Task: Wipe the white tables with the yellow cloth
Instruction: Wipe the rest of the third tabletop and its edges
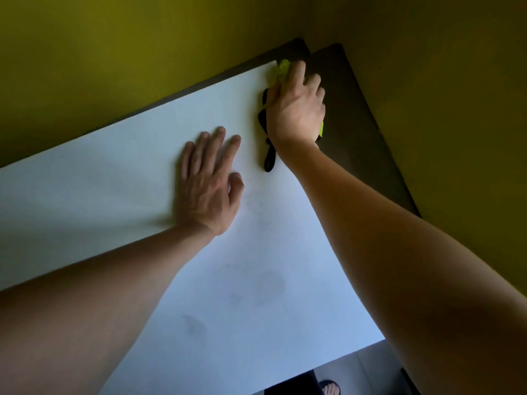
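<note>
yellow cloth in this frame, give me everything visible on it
The yellow cloth is bright yellow-green, soft-looking and bunched. It lies at the far right corner of the white table, mostly hidden under the right hand, which presses down on it. Only a crumpled tuft past the fingertips and a thin sliver near the wrist show. A black strap lies beside the hand; whether it touches the cloth is hidden.

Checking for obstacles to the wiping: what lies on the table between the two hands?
In the head view, bare white table and a black strap beside the right hand, nearer it than the left hand.
</note>
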